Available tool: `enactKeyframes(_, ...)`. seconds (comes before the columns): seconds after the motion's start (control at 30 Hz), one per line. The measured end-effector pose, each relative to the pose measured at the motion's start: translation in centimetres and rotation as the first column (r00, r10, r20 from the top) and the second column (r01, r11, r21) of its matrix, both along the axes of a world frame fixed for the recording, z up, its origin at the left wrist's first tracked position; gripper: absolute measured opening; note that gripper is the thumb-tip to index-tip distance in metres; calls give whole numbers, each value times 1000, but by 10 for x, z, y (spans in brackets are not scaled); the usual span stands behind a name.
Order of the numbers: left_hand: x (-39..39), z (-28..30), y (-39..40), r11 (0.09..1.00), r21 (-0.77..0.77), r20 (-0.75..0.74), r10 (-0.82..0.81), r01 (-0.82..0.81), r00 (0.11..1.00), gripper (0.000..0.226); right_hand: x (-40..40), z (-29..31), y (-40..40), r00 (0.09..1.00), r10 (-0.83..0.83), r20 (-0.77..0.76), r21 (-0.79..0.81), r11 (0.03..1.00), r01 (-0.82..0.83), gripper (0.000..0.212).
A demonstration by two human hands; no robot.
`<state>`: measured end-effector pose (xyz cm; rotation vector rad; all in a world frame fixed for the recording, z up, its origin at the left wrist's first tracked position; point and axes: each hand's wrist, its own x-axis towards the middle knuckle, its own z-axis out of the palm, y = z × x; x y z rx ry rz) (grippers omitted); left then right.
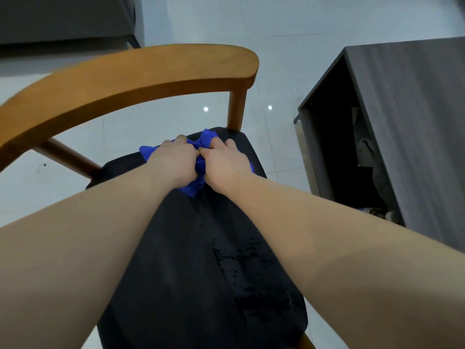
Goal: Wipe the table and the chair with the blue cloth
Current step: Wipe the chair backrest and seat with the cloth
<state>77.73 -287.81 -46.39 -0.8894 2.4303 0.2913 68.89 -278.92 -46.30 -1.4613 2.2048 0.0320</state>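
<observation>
A wooden chair with a curved backrest [130, 79] and a black seat [201, 260] fills the middle of the view. The blue cloth [198, 170] lies bunched on the far part of the seat, near the backrest post. My left hand [173, 159] and my right hand [225, 163] press side by side on the cloth, both closed on its folds. Most of the cloth is hidden under the hands. The dark grey table [412, 117] stands to the right of the chair.
The floor [276, 26] is pale glossy tile. Under the table's open side [352, 157] sit some indistinct items and shoes. A dark grey piece of furniture [63, 18] stands at the top left, behind the chair.
</observation>
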Motion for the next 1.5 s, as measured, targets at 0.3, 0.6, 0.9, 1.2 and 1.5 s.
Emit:
enactKeyframes(0.3,1,9,8,1000,22,8,-1,1,1000,11,-1,-2,6,1000,25,-10,9,1000,-25,31)
enactKeyframes(0.6,15,21,69,972,208,54,-124,110,991,31,-1,14,43,959,279,56,231,930,-285,20)
enactKeyframes(0.9,47,13,147,906,402,39,-164,135,986,34,22,14,117,925,304,230,461,803,-379,30)
enactKeyframes(1.2,88,11,238,861,499,49,-146,102,988,37,52,7,201,868,343,359,488,724,-488,43)
enactKeyframes(1.5,104,9,287,764,640,150,-11,-88,989,47,66,1,231,816,357,454,586,570,-576,55)
